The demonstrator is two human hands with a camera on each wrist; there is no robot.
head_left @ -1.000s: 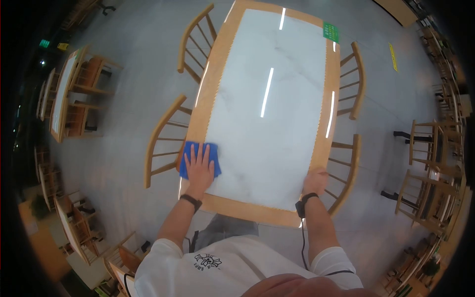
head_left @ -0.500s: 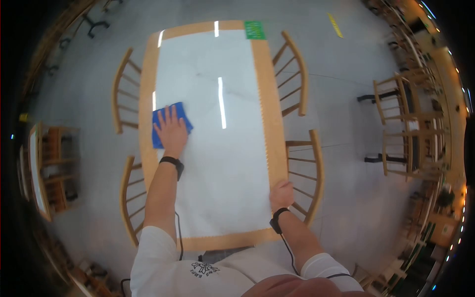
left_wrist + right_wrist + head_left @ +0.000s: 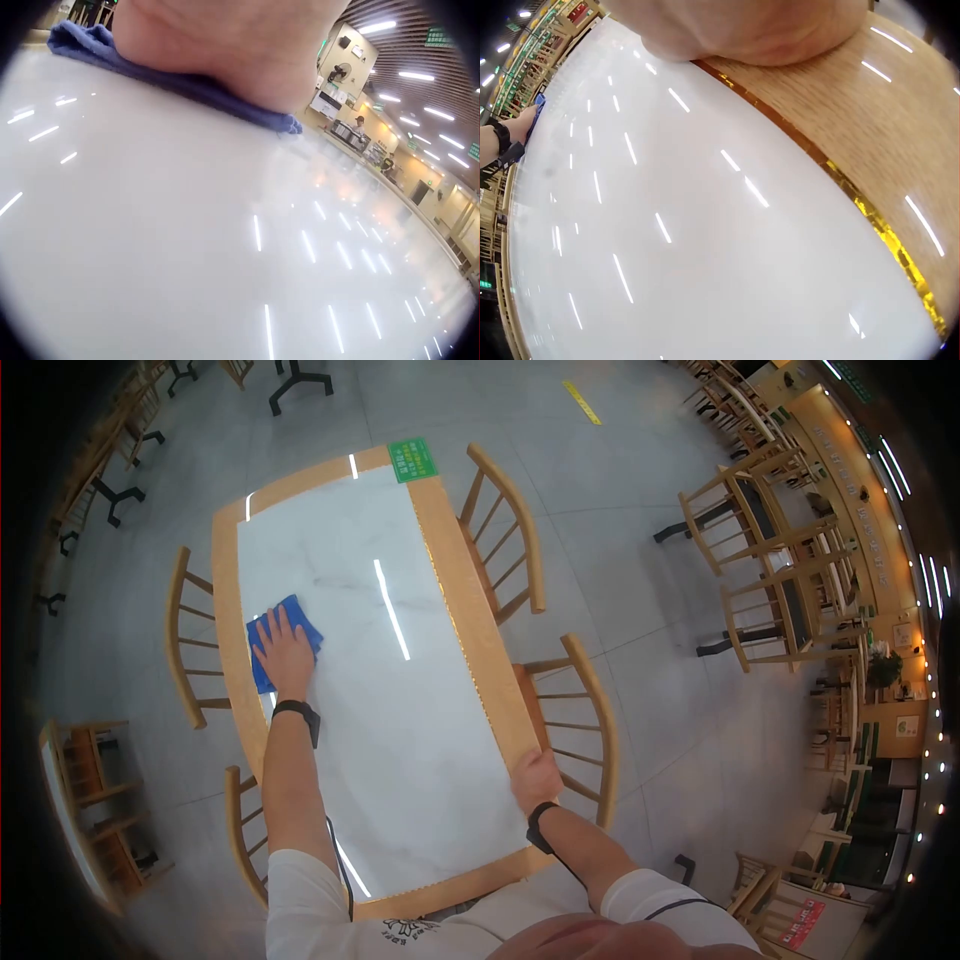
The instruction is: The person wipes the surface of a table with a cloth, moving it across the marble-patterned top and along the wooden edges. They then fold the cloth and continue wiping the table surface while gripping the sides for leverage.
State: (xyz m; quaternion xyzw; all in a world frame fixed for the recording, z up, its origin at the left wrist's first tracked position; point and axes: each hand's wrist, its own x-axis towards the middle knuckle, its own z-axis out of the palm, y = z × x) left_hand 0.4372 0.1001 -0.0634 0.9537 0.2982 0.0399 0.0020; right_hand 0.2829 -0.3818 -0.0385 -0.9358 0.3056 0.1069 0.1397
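Note:
In the head view the left hand (image 3: 287,658) lies flat with spread fingers on a blue cloth (image 3: 313,632), near the left border of a glossy white table (image 3: 390,760) with a wooden rim. The left wrist view shows the heel of that hand (image 3: 217,52) pressing the folded cloth (image 3: 187,86) to the tabletop. At the table's right edge, the right hand (image 3: 537,779) rests with curled fingers at the wooden border; its fingertips are hidden. The right wrist view shows the underside of the right hand (image 3: 757,30) against wood (image 3: 870,135) beside a gold strip.
Wooden chairs (image 3: 590,730) stand along both long sides of the table. A green sign (image 3: 412,460) lies on its far corner. More tables and chairs (image 3: 770,610) are at the right and left. Two people (image 3: 360,125) are visible in the background of the left wrist view.
The left hand and cloth have moved farther up along the table's left side. The right hand stays at the right edge. The head view has turned, shifting the table leftward and tilting it.

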